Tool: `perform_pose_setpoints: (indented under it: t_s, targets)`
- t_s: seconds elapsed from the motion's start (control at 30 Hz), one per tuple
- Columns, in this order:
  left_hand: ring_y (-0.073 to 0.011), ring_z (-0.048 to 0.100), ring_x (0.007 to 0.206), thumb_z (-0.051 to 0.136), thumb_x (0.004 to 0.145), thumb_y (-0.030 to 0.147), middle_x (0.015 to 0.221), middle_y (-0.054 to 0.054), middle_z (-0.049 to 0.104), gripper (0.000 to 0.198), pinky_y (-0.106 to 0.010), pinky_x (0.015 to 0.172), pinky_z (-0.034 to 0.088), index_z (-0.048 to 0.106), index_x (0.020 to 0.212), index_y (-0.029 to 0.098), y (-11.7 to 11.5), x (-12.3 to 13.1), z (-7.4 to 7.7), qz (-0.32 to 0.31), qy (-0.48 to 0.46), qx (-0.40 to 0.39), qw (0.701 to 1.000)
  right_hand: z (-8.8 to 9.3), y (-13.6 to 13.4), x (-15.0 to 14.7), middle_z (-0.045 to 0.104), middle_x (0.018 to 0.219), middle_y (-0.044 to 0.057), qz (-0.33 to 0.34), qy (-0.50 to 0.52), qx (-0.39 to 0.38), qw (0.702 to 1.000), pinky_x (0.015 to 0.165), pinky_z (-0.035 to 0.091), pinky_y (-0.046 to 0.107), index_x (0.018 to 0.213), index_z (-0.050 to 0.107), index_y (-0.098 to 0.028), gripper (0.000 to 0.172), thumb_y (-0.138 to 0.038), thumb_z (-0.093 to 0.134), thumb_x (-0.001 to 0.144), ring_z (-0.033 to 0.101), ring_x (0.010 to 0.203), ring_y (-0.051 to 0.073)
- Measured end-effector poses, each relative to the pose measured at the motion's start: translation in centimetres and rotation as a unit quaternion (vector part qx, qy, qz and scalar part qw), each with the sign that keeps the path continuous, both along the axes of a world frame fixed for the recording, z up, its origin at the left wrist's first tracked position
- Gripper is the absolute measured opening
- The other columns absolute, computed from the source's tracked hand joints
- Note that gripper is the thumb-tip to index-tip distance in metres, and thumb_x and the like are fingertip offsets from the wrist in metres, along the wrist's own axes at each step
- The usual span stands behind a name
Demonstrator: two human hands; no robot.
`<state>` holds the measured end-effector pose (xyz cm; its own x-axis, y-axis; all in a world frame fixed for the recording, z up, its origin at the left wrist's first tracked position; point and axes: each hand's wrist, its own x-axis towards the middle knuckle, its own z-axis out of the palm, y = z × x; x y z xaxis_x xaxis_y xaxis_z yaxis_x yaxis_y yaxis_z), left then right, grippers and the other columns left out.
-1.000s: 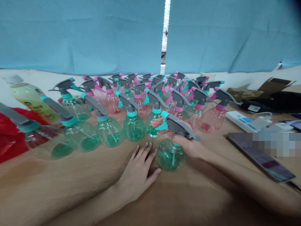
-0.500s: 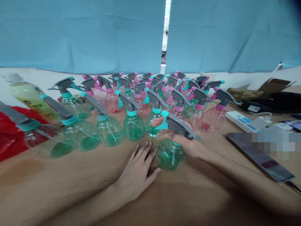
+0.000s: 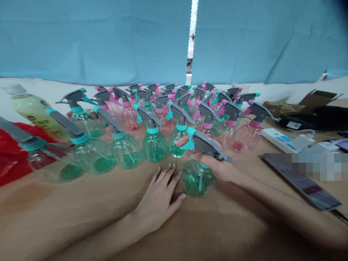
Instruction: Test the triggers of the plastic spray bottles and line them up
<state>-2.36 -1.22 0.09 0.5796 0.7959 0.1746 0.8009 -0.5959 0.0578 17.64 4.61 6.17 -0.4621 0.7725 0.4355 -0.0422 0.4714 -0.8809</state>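
My right hand (image 3: 214,165) grips the neck of a green spray bottle (image 3: 198,179) with a grey trigger head and teal nozzle, standing on the brown table (image 3: 81,210). My left hand (image 3: 160,197) lies flat on the table just left of that bottle, fingers spread, thumb near its base. Behind them stands a crowd of several green and pink spray bottles (image 3: 154,143) with grey heads.
A yellow drink bottle (image 3: 35,112) and a red bag (image 3: 11,152) lie at the far left. On the right are a white power strip (image 3: 282,139), a dark phone (image 3: 301,181), black items and a cardboard box (image 3: 315,98). A blue curtain hangs behind.
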Motion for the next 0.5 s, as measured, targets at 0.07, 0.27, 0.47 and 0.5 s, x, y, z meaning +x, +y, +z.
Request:
perform_pose_setpoints:
  t_s: [0.07,0.27,0.47,0.5]
  targets:
    - [-0.0306,0.034,0.136,0.046,0.096,0.045,0.146,-0.017,0.041,0.054,-0.052,0.108,0.030,0.046,0.136,0.010,0.02,-0.02,-0.07,0.001,0.001,0.001,1.000,0.02,0.01,0.05,0.067,0.089,-0.004,0.003,-0.004,-0.004,1.000,0.074,0.052,0.032,0.118,0.061,-0.033,0.038,-0.018,0.055,0.083,0.050,0.050,0.010]
    - [-0.0301,0.033,0.137,0.045,0.096,0.046,0.146,-0.017,0.040,0.054,-0.052,0.109,0.030,0.044,0.137,0.011,-0.03,-0.09,-0.27,0.000,0.001,0.007,1.000,0.04,0.02,0.10,0.063,0.074,-0.003,0.003,-0.003,0.000,1.000,0.077,0.051,0.033,0.116,0.061,-0.030,0.037,-0.017,0.054,0.082,0.058,0.066,0.015]
    - [-0.0306,0.033,0.136,0.045,0.096,0.046,0.146,-0.017,0.040,0.055,-0.053,0.109,0.029,0.044,0.137,0.010,0.06,-0.13,-0.45,-0.002,-0.005,0.008,1.000,-0.54,0.35,0.14,0.066,0.080,-0.001,-0.002,0.008,-0.015,1.000,0.082,0.050,0.032,0.095,0.067,-0.024,0.020,-0.017,0.058,0.078,0.062,0.079,0.016]
    - [-0.0308,0.033,0.136,0.045,0.096,0.046,0.146,-0.017,0.040,0.054,-0.053,0.109,0.029,0.044,0.137,0.010,0.06,-0.13,-0.44,-0.002,-0.006,0.009,1.000,-0.55,0.37,0.16,0.065,0.077,-0.001,-0.016,0.004,-0.008,1.000,0.079,0.050,0.032,0.090,0.067,-0.023,0.015,-0.019,0.058,0.078,0.061,0.076,0.015]
